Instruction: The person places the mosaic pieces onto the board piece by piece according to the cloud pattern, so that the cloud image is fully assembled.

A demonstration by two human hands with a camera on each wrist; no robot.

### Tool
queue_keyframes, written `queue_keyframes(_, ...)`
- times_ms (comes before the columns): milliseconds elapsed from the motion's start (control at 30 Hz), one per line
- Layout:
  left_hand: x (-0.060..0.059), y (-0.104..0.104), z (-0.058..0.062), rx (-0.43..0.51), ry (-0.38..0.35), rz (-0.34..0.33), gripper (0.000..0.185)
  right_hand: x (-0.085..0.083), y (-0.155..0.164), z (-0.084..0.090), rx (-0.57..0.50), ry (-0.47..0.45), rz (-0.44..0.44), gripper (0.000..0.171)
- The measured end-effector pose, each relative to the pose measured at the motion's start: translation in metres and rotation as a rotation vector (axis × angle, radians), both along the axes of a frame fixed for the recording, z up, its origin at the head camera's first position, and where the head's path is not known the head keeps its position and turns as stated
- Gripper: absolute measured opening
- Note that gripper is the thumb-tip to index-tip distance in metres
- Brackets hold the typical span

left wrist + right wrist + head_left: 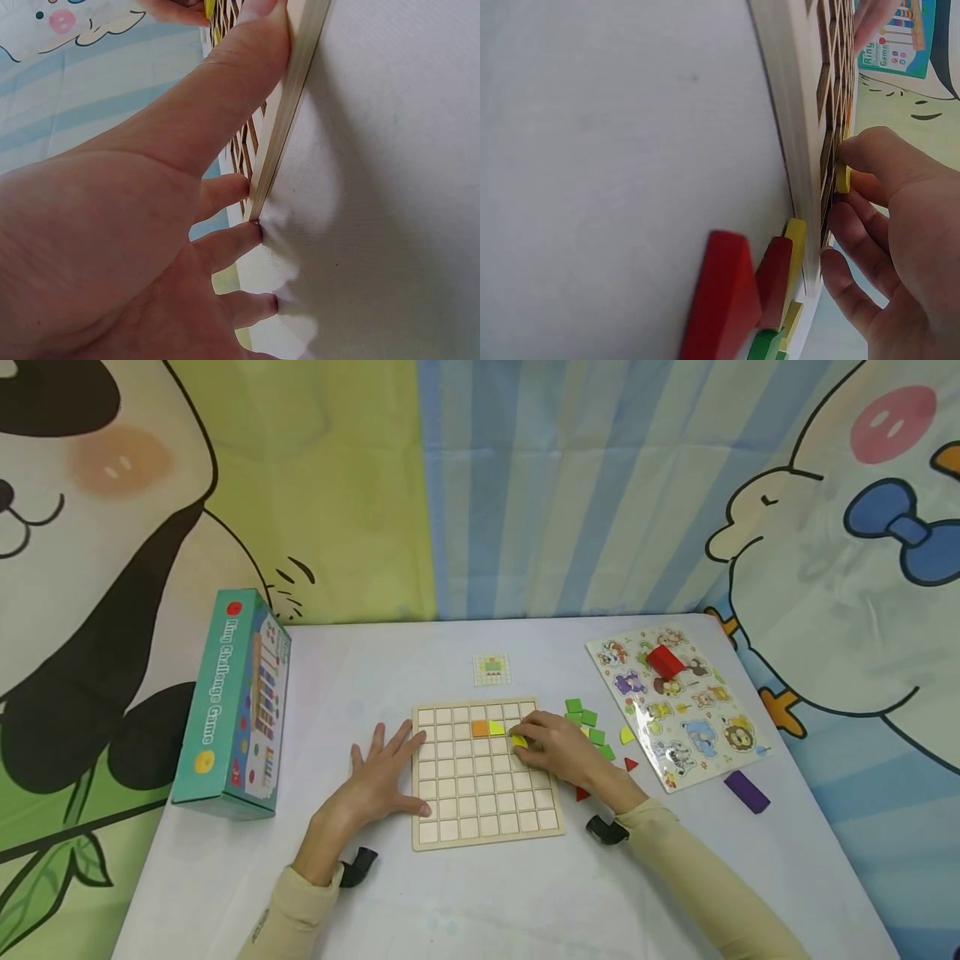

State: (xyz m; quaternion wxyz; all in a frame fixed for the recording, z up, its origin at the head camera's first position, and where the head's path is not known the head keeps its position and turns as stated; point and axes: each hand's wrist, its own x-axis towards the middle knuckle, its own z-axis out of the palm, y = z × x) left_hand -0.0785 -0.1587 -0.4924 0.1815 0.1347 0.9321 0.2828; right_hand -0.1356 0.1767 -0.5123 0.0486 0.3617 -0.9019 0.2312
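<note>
Sleeves [296, 910]: beige, reaching in over the near part of the white surface [465, 910], with a black fitting [358, 867] at each wrist.
Left grip [382, 785]: spread wide, fingers apart, holding nothing; touching the left side of the wooden grid board [487, 842] with thumb and forefinger.
Wooden grid board: flat on the surface, between both grips, divided into square cells.
Ring Challenge Game box [225, 693]: green, upright, well apart at the left.
Purple block [747, 792]: lying just beside the near right corner of the animal picture board [671, 777].
Red triangular pieces [632, 764]: loose on the surface, near the right forearm.
Right grip [558, 747]: clamped on a yellow tile [519, 741], pinched between thumb and forefinger.
Yellow tile: at the very fingertips, over the far right cells, just right of a second yellow piece [496, 727]; cannot tell whether touching the board.
Orange square tile [480, 728]: set in a cell, directly left of the second yellow piece.
Green square tiles [588, 717]: scattered off the board's right edge, beyond the right grip.
Animal picture board: flat, angled, at the right, bearing a red block [664, 662].
Pattern card [492, 669]: beyond the board, gridded, with a small coloured figure, details too small to tell.
Cartoon backdrop [525, 485]: hanging behind everything, green and striped blue.
</note>
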Motion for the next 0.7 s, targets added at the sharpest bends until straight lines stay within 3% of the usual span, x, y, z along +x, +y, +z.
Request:
queue_keyframes(200,-0.0006,0.0003,-0.0013,-0.005,0.003,0.004,0.119,0.0007,-0.0007,-0.0023,-0.011,0.009,0.027,0.028)
queue_keyframes(700,-0.0015,0.001,-0.0025,-0.023,-0.002,0.008,0.12,0.0036,-0.0005,-0.0019,-0.002,-0.073,0.01,0.03)
